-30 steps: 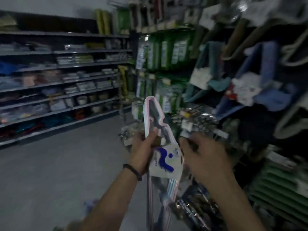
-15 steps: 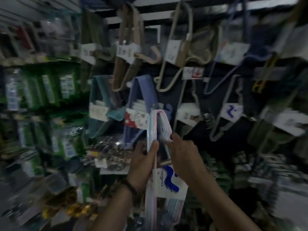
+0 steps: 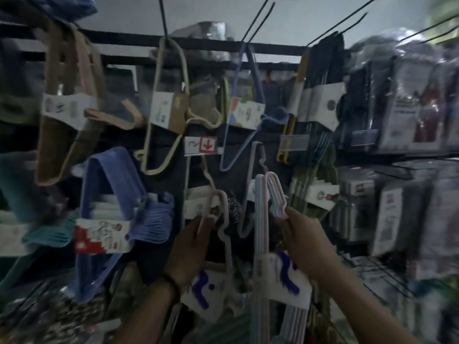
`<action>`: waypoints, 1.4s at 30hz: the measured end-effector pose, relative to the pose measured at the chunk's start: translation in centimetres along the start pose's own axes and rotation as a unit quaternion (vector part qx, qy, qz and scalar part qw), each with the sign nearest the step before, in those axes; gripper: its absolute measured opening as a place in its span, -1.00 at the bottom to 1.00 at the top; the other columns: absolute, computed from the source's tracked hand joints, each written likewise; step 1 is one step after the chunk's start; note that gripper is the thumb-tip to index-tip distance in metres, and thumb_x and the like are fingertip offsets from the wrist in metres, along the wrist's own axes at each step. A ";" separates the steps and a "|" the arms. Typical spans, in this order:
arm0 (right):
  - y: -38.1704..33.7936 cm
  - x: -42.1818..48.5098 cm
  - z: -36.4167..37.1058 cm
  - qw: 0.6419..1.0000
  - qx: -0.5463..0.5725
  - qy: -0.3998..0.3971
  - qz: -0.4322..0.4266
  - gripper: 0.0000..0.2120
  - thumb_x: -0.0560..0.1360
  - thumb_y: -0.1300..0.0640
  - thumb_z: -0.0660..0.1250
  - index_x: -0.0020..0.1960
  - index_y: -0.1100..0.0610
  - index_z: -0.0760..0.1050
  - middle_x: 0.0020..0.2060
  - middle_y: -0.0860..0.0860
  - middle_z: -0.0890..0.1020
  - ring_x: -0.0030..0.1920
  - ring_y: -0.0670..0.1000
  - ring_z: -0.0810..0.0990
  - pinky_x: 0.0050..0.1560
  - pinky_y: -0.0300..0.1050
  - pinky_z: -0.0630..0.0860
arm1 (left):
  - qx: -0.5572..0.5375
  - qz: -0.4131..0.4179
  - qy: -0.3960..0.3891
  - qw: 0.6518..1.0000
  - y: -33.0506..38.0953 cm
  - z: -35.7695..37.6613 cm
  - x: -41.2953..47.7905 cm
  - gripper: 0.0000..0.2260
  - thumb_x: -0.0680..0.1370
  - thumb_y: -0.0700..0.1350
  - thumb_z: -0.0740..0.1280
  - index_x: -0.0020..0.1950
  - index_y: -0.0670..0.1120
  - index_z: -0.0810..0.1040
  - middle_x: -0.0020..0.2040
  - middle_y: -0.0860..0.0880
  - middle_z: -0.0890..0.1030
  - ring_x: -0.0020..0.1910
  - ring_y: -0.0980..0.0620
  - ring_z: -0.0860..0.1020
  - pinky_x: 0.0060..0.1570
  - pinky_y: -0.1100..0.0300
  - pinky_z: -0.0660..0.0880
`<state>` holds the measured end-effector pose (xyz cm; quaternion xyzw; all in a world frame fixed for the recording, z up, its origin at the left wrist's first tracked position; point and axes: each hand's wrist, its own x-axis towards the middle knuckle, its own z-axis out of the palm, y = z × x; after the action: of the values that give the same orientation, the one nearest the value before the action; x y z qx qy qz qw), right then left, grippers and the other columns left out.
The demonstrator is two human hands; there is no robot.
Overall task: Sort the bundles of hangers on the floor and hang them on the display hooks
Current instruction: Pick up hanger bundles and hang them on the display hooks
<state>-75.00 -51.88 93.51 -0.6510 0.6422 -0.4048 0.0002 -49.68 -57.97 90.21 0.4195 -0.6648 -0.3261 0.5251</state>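
Curling round the neck of a pastel bundle (image 3: 263,219), the right fingers (image 3: 290,216) hold it upright. Its hook tops point up at the display and its card (image 3: 285,276) sits just below the right hand (image 3: 308,242). The left fingers (image 3: 201,228) are closed on the neck of a pink bundle (image 3: 219,193) just beside it, whose card (image 3: 203,291) hangs under the left hand (image 3: 191,252). Blur and dim light hide whether that bundle already sits on a prong.

Outward, the wall is well stocked. A tan bundle (image 3: 64,120), a cream one (image 3: 161,108), a thin blue one (image 3: 248,103) and black ones (image 3: 323,78) hang below the top rail (image 3: 119,37), and a thick blue bundle (image 3: 116,189) hangs lower left. I judge the job well along, with at least the pastel bundle left to hang. The floor is out of view, so what remains there cannot be told.

Room is tight. Long hooks (image 3: 258,19) jut out overhead toward the person, and their tips are an edge to mind. The only open space is the dark panel (image 3: 171,180) between the thick blue bundle and the hands. A grey hanger (image 3: 257,143) hangs right behind the pastel bundle, so the lift will likely need a narrow, straight path.
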 end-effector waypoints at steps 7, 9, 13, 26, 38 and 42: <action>4.9 8.6 -1.6 0.997 -0.070 -0.029 0.000 -0.82 0.71 0.03 0.18 0.05 0.04 0.52 -0.24 0.03 0.63 -0.31 0.05 0.59 -0.43 -0.15 0.42 | 0.057 0.100 -0.023 0.993 3.0 3.4 4.7 -0.74 0.68 0.17 0.19 0.13 0.18 0.67 0.01 0.19 0.72 0.05 0.20 0.66 0.06 0.12 0.57; 6.0 10.5 -2.2 0.998 -0.056 -0.028 -0.008 -0.79 0.71 0.01 0.19 -0.01 0.05 0.52 -0.24 0.01 0.63 -0.28 0.05 0.59 -0.34 -0.04 0.52 | 0.098 0.108 0.016 0.989 3.0 4.2 6.6 -0.74 0.67 0.20 0.18 0.11 0.21 0.65 -0.04 0.18 0.71 -0.04 0.20 0.67 -0.06 0.07 0.61; 7.6 12.3 -1.7 0.996 0.051 -0.062 -0.028 -0.76 0.70 0.00 0.23 -0.08 0.07 0.52 -0.27 0.00 0.63 -0.29 0.08 0.58 -0.31 -0.07 0.42 | 0.216 0.098 0.098 0.966 3.3 5.8 9.5 -0.75 0.69 0.18 0.14 0.06 0.16 0.59 -0.17 0.09 0.66 -0.20 0.17 0.62 -0.23 0.15 0.53; 9.7 12.8 -1.7 0.992 -0.050 0.017 -0.111 -0.89 0.70 0.06 0.21 0.07 0.03 0.50 -0.22 -0.01 0.60 -0.27 0.13 0.57 -0.35 -0.06 0.34 | 0.287 0.133 -0.045 0.947 4.3 6.4 9.9 -0.89 0.60 0.09 0.40 0.04 0.23 0.73 -0.15 0.20 0.72 -0.16 0.23 0.66 -0.11 0.08 0.61; 9.9 13.3 -1.3 0.963 -0.135 0.184 -0.146 -0.77 0.58 0.21 0.39 0.20 0.06 0.45 -0.28 0.06 0.63 -0.40 0.18 0.60 -0.48 -0.05 0.42 | 0.236 0.242 -0.105 0.935 8.3 10.4 10.8 -0.68 0.64 0.03 0.40 0.39 0.23 0.57 0.03 0.19 0.74 -0.10 0.23 0.70 -0.12 0.26 0.63; 10.2 13.1 -1.2 0.956 -0.145 0.210 -0.146 -0.77 0.58 0.21 0.41 0.20 0.07 0.48 -0.29 0.06 0.64 -0.41 0.17 0.61 -0.50 -0.06 0.43 | 0.250 0.247 -0.113 0.929 7.6 10.2 11.2 -0.69 0.64 0.11 0.36 0.40 0.29 0.55 -0.10 0.10 0.75 -0.28 0.04 0.68 -0.25 0.01 0.63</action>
<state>-86.12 -64.05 95.90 -0.6312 0.5774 -0.4304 -0.2880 -62.29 -64.83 99.22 0.3205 -0.8621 -0.0545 0.3886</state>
